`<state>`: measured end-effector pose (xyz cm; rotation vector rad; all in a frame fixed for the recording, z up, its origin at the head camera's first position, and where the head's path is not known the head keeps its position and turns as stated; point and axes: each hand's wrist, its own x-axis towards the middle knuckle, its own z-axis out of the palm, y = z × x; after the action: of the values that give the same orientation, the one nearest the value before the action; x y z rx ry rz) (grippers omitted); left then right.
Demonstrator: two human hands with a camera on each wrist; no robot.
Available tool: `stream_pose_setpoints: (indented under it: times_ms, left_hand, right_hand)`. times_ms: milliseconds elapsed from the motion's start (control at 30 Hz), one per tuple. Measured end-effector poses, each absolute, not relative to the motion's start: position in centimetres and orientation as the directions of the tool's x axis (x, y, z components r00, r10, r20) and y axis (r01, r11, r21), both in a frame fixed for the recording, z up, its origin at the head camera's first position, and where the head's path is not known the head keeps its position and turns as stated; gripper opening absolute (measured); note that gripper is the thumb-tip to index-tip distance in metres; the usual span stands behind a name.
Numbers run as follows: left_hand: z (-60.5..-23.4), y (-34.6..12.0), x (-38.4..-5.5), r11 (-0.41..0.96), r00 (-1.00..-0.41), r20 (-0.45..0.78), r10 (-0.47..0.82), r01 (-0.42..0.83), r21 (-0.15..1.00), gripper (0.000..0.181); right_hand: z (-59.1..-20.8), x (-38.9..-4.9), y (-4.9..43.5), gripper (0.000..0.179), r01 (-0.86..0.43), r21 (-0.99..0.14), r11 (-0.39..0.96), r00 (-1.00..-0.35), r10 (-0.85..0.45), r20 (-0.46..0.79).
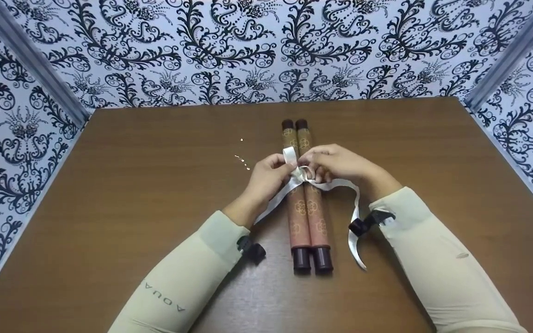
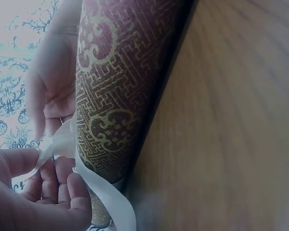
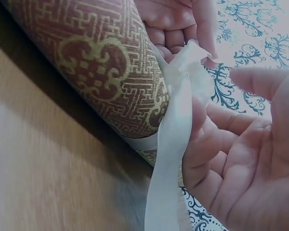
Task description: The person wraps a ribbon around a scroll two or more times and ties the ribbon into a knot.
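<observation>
Two long scroll-like rolls (image 1: 300, 208), covered in red-and-gold patterned fabric with dark end caps, lie side by side on the table. A white ribbon (image 1: 285, 193) wraps their middle, with a crossing or knot on top and a tail to either side. My left hand (image 1: 266, 178) pinches an upright loop of ribbon between thumb and fingers. Right of the knot, my right hand (image 1: 338, 162) has its fingers bent against a smaller ribbon loop. In the right wrist view its thumb (image 3: 260, 82) stands apart from the fingers. Fingers partly hide the knot.
The brown wooden table (image 1: 132, 185) has small pale scraps (image 1: 242, 161) left of the rolls. One ribbon tail (image 1: 355, 245) trails beside the right wrist camera (image 1: 361, 226). Patterned black-and-white walls (image 1: 229, 51) enclose the back and sides.
</observation>
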<state>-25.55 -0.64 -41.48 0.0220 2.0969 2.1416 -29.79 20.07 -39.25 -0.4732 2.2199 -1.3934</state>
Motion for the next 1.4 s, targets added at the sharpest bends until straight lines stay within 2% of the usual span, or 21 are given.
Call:
stream_pose_setpoints:
  times_ms: [100,267,500,600,733,800,867,967,1033,1100,1300,1400]
  left_hand:
    - [-41.4,-0.6,-25.5,-0.012,-0.989,-0.091,0.113,-0.093,0.996,0.015]
    - [-41.4,-0.5,-25.5,-0.010,-0.986,-0.103,0.134,-0.105,0.994,0.012]
    - [-41.2,-0.4,-25.4,0.100,-0.987,-0.088,0.132,-0.075,0.992,0.009]
    - [-41.1,-0.3,-25.3,0.103,-0.989,-0.091,0.120,-0.079,0.992,0.008]
    - [-40.7,-0.1,-25.2,0.097,-0.994,-0.083,0.067,-0.076,0.992,0.021]
    - [-40.4,0.0,-25.1,0.168,-0.999,-0.023,0.038,-0.017,0.986,0.037]
    - [-40.1,0.0,-24.9,0.315,-0.994,0.098,0.047,0.108,0.943,0.051]
    - [-39.6,0.1,-24.5,0.530,-0.957,0.240,0.162,0.290,0.797,0.059]
    - [-39.5,0.2,-24.3,0.616,-0.930,0.268,0.250,0.367,0.697,0.056]
    - [-39.5,0.3,-24.2,0.659,-0.925,0.233,0.299,0.377,0.651,0.048]
    - [-39.6,-0.1,-24.7,0.672,-0.942,0.148,0.301,0.320,0.668,0.017]
    - [-39.6,-0.3,-25.0,0.682,-0.939,0.135,0.316,0.324,0.656,0.011]
  right_hand:
    - [-39.4,-29.8,20.1,0.031,-0.030,-0.901,0.433,-0.834,-0.508,-0.216]
    - [-39.5,-29.6,20.1,0.025,-0.124,-0.866,0.485,-0.832,-0.527,-0.176]
    - [-39.5,-29.5,20.2,0.024,-0.189,-0.852,0.487,-0.798,-0.582,-0.155]
    - [-39.5,-29.4,20.2,0.019,-0.202,-0.850,0.486,-0.794,-0.589,-0.149]
    - [-39.4,-29.2,19.9,0.011,-0.211,-0.847,0.488,-0.811,-0.571,-0.126]
    - [-39.3,-29.1,19.8,0.009,-0.217,-0.845,0.489,-0.820,-0.561,-0.114]
    - [-39.1,-29.0,19.7,0.008,-0.235,-0.835,0.497,-0.825,-0.556,-0.099]
    - [-39.0,-29.0,19.6,0.005,-0.261,-0.817,0.514,-0.831,-0.551,-0.081]
    - [-38.9,-29.0,19.5,0.004,-0.279,-0.806,0.523,-0.830,-0.553,-0.071]
    - [-38.8,-29.0,19.4,0.005,-0.283,-0.805,0.521,-0.827,-0.558,-0.071]
    - [-38.8,-29.0,19.6,0.008,-0.264,-0.815,0.516,-0.812,-0.575,-0.101]
    - [-38.6,-28.9,19.8,0.011,-0.227,-0.833,0.504,-0.801,-0.584,-0.135]
